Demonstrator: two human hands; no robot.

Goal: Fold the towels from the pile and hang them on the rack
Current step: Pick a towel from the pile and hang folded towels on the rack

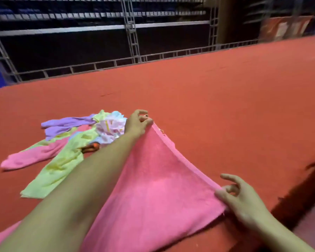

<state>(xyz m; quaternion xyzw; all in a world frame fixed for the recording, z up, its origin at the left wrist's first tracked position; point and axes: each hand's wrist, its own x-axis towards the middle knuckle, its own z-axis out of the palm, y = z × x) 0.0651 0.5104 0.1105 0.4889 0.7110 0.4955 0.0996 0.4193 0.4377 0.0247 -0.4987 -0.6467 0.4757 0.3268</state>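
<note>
A: Towel status? Pink towel (153, 188) lies on the red desk (225, 97), its held edge running from approx 12 o'clock down to 4 o'clock.

B: Left hand (137, 122) pinches the far corner of that edge, lifted a bit off the desk. Right hand (242, 200) pinches the near corner; other fingers loose. Both grips are on the towel.

A: Which is nearer the person?

B: Right, by far. Left arm is stretched out across the cloth. The rest of the towel trails back toward 7 o'clock, so a fold prob goes that way.

A: Room?

B: Open desk from 12 to 3 o'clock. Pile (65, 142) sits at 10 o'clock, just beside the left hand. Desk edge (298, 193) is close to the right hand, approx 4 o'clock. Metal rails (133, 33) behind; can't tell if that's the rack.
</note>
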